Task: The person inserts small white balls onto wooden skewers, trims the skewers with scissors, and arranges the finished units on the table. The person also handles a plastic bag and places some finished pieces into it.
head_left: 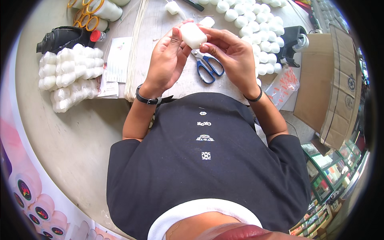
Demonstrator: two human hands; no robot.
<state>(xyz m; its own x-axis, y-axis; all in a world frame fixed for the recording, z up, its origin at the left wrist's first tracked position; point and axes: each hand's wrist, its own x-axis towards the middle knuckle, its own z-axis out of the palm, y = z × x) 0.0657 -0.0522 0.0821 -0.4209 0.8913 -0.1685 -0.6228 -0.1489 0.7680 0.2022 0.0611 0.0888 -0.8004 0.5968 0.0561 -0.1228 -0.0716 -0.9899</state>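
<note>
Blk shirt (204, 176) fills head view's lower ctr. Upper ctr: L hand (166, 56) + R hand (232, 54) both grasp 1 white block (193, 36), long axis slanting upper-L to lower-R; 1 pr scissors (202, 60) just below.

Held white piece (193, 36) is filling the gap between left hand (166, 60) and right hand (234, 58). Scissors (208, 69) are blocking centre; bare tabletop (182, 82) is leaving a passage between them and left wrist. White ball cluster (262, 34) is crowding right hand's outer side, cardboard box (314, 76) standing farther right. Cord bundle (135, 48) is running left of left hand, narrow strip showing between.
</note>
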